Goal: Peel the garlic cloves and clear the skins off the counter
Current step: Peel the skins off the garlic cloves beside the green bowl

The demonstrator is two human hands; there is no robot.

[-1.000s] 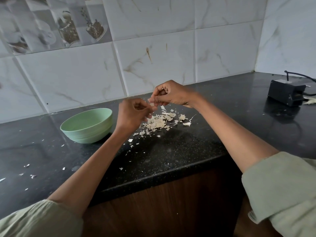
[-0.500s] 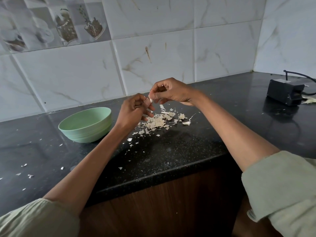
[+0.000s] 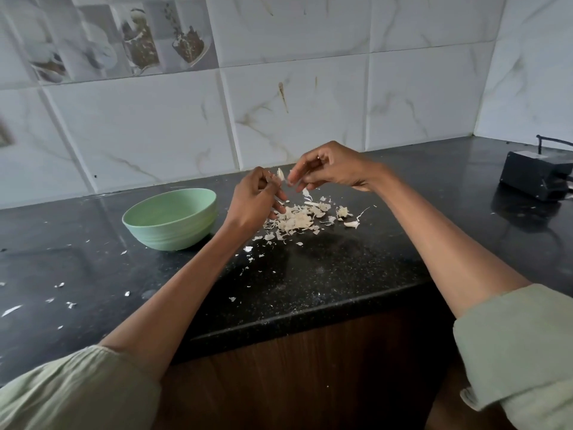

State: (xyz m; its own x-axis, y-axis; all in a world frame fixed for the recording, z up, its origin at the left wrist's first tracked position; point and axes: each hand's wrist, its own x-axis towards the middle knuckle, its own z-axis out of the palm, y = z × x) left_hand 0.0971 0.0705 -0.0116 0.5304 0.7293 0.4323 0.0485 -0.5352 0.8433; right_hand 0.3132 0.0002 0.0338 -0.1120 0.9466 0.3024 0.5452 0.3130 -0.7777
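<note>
Mid-peel — left hand [image 3: 252, 201] pinches garlic clove [image 3: 280, 174], right hand [image 3: 333, 169] pinches its skin; skins [image 3: 297, 220] still heaped mid-bench [image 3: 341, 274].

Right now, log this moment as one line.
stage: peeling | left hand: holds garlic clove | right hand: pinching at clove | skins: piled on counter | bowl: left of pile

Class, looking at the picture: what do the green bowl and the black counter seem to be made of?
Pale green round bowl: probably plastic or a fibre composite; matte, even colour, ribbed outer wall. Black speckled counter: looks like polished granite or similar stone; fine pale flecks and glossy reflections.
</note>
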